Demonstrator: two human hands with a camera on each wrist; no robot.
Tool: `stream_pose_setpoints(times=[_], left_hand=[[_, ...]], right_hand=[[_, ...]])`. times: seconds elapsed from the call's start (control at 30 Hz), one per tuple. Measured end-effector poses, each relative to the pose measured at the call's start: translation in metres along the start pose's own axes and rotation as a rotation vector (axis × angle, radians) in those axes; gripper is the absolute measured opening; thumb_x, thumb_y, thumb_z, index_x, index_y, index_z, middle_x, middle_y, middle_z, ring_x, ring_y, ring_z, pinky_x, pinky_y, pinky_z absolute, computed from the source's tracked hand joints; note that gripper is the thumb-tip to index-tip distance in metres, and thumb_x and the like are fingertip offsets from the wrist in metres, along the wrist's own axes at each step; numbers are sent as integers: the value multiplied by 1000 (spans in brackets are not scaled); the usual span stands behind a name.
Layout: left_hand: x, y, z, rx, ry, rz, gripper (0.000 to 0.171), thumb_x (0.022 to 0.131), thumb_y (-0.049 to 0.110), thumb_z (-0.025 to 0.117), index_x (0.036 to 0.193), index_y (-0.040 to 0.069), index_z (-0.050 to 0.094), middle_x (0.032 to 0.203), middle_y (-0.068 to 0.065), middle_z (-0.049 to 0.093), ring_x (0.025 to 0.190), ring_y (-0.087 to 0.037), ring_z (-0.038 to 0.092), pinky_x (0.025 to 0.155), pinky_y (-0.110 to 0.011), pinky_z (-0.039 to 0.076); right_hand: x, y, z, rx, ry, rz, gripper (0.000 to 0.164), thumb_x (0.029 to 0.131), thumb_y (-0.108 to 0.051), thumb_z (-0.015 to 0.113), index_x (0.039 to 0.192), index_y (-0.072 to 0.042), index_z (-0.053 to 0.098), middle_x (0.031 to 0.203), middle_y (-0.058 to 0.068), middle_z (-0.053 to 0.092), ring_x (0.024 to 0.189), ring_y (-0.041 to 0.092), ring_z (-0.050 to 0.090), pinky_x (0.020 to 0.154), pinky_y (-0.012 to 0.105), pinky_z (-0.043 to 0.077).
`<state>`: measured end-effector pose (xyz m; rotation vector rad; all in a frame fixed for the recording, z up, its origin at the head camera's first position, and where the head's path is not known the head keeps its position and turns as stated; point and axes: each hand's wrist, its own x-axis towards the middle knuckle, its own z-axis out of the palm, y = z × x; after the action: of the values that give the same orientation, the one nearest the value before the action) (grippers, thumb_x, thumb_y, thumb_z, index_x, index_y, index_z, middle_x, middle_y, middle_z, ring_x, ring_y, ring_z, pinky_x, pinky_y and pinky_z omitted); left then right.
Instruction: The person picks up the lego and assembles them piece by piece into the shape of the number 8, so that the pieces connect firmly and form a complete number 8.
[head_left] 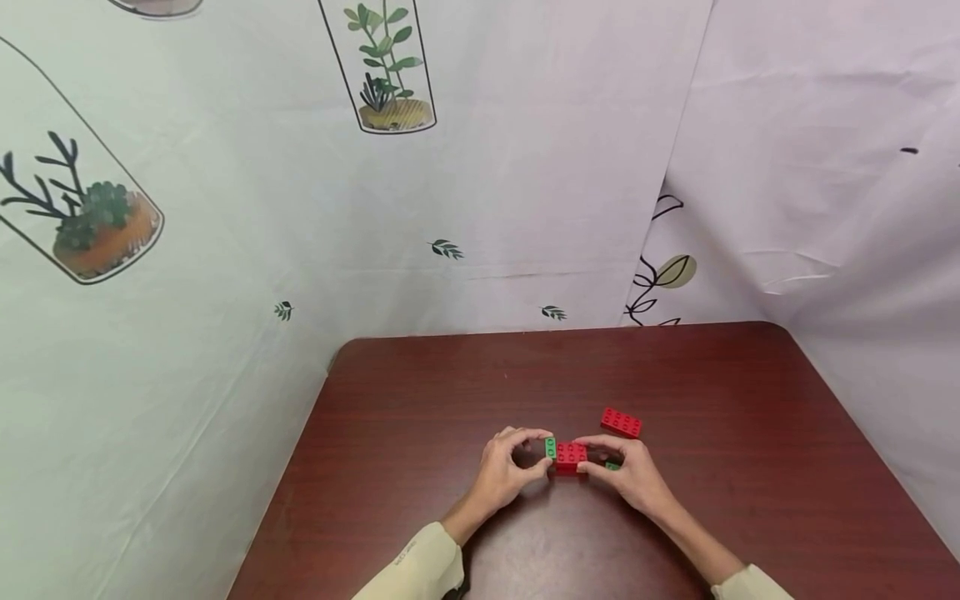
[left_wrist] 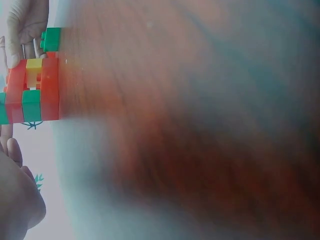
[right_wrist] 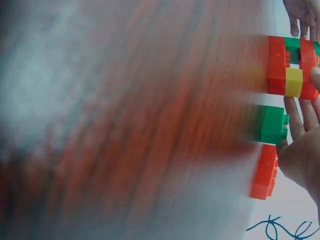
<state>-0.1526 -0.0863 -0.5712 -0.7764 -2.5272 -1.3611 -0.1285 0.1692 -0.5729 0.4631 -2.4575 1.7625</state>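
Observation:
A small stack of toy building bricks stands on the table. At its base lies a red brick (right_wrist: 276,65), topped by a green brick (left_wrist: 31,106) and a yellow brick (right_wrist: 293,82) with a gap between them. Across those two rests an upper red brick (head_left: 572,452), and a small green brick (head_left: 551,448) sits on its left end. My left hand (head_left: 502,468) pinches that top green brick between thumb and forefinger. With thumb and fingers, my right hand (head_left: 636,477) holds the right part of the upper red brick.
A loose red brick (head_left: 621,422) lies behind my right hand. Another loose green brick (right_wrist: 272,125) stands near that hand, partly hidden by it in the head view. The brown table (head_left: 420,392) meets patterned cloth walls (head_left: 510,208) at its back and sides.

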Motion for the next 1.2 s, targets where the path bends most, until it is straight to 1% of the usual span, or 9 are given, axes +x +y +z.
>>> stream_pose_setpoints(times=[0.1,0.23,0.37,0.5,0.7,0.83,0.9,1.07,1.2], left_hand=[[1,0,-1,9,-5,11,40,87,21,89,124,31,77,108,13,76,88,-9,58,78,-29,46],[1,0,-1,6,-11,11,39,88,21,89,124,30,77,107,9,77,89,-9,58,79,-29,46],[1,0,-1,5,-11,6,39,88,21,89,124,30,77,106,6,77,88,-9,58,78,-28,46],[1,0,-1,8,-5,8,39,87,22,90,123,31,77,108,10,77,89,-8,58,78,-28,45],[0,1,-1,9,1,17,39,88,21,89,124,31,77,108,11,76,89,-7,58,78,-28,46],[-1,0,0,4,-7,-4,39,88,21,89,123,32,77,104,8,75,88,-7,57,79,-28,45],[-1,0,0,1,-6,-10,39,88,21,89,123,32,77,102,7,75,88,-7,57,79,-28,45],[-1,0,0,-1,5,4,38,88,21,89,123,31,77,99,5,74,87,-7,57,77,-28,46],[-1,1,0,-6,4,14,38,88,20,89,123,31,77,100,3,75,87,-9,57,76,-28,47]], right_hand=[[0,0,-1,-17,-9,-2,33,86,-14,90,117,-11,80,106,4,79,83,11,71,72,27,58],[0,0,-3,-39,-35,-23,42,86,-13,90,125,-7,77,115,7,78,94,14,73,80,32,60],[-1,-2,-10,-30,-68,-54,51,86,-12,90,133,-1,72,125,13,74,106,25,75,87,40,61],[-1,-5,-20,-17,-90,-85,51,88,-7,87,135,1,69,127,16,74,110,36,74,88,43,60],[-7,-6,-36,-73,-101,-58,42,90,-6,86,130,-7,73,124,12,75,111,31,73,89,36,59],[-12,-2,-44,-97,-158,-15,36,94,-6,81,130,-7,74,124,11,75,111,26,72,89,31,58],[-14,1,-46,-104,-185,-7,35,96,-1,77,131,-7,74,125,11,75,112,24,71,88,27,56],[-18,10,-47,-57,-209,-8,46,92,18,63,132,-3,72,126,14,75,114,18,69,85,23,54],[-19,15,-46,-19,-221,-4,51,90,22,57,132,-3,72,127,14,74,111,11,67,80,22,50]])
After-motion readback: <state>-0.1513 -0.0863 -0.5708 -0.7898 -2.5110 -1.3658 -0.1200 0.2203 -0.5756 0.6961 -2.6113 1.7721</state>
